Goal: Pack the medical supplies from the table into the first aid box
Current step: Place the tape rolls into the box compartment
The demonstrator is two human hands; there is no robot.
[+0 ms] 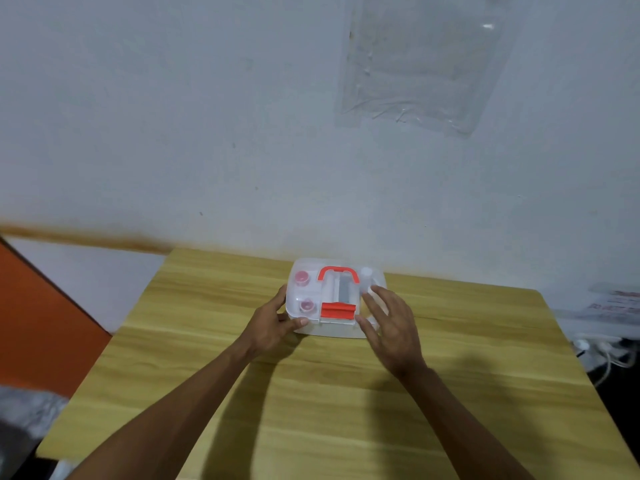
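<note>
The first aid box (313, 289) is clear white plastic with a red handle (337, 271) and a red latch (337, 311). It stands with its lid closed at the far middle of the wooden table (311, 393). Through the lid I see pink-capped items (302, 278) on the left, a grey strip in the middle and a white bottle (366, 276) on the right. My left hand (273, 323) grips the box's front left corner. My right hand (391, 323) rests with spread fingers on the box's right front side.
The table's far edge meets a white wall. An orange panel (41, 323) stands to the left of the table. White cables and plugs (602, 351) lie off the table's right edge. A clear plastic sheet (422, 64) hangs on the wall above.
</note>
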